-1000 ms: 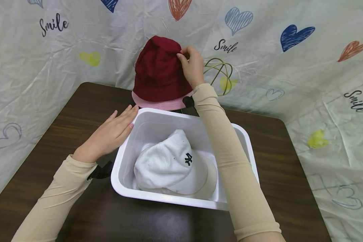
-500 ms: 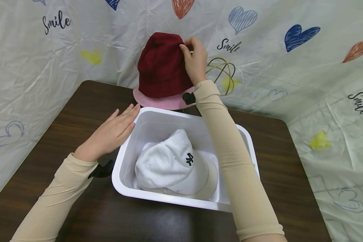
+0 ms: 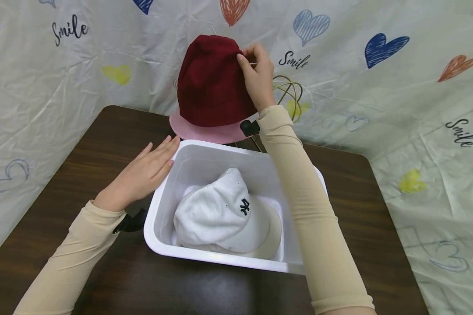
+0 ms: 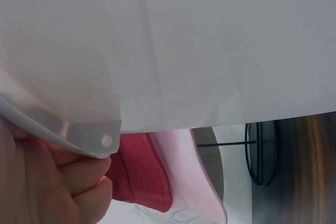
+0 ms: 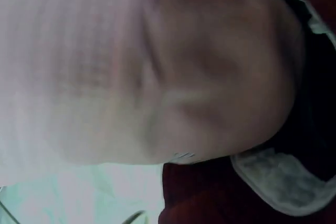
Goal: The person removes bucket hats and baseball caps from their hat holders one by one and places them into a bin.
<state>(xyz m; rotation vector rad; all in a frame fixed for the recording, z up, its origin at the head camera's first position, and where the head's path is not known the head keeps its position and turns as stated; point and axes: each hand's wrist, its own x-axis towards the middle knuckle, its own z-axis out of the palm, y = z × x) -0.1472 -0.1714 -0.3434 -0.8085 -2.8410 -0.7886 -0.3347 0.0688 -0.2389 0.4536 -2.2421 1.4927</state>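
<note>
Red hat [image 3: 214, 83], pinched in the right grip [image 3: 258, 75], behind the white tub [image 3: 220, 259].
A pink brim [image 3: 209, 133] shows under it. The left grip [image 3: 143, 173] touches the tub's left edge, fingers straight. A white cap [image 3: 210, 214] sits inside the tub.

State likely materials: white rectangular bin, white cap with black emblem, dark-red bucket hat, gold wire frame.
White rectangular bin: likely plastic, semi-gloss; smooth walls, rounded rim.
White cap with black emblem: matte fabric, perhaps cotton; soft folds.
Dark-red bucket hat: matte cloth, fibre unclear; creased crown.
Gold wire frame: probably metal; thin bent rods, slight sheen, coating unclear.
</note>
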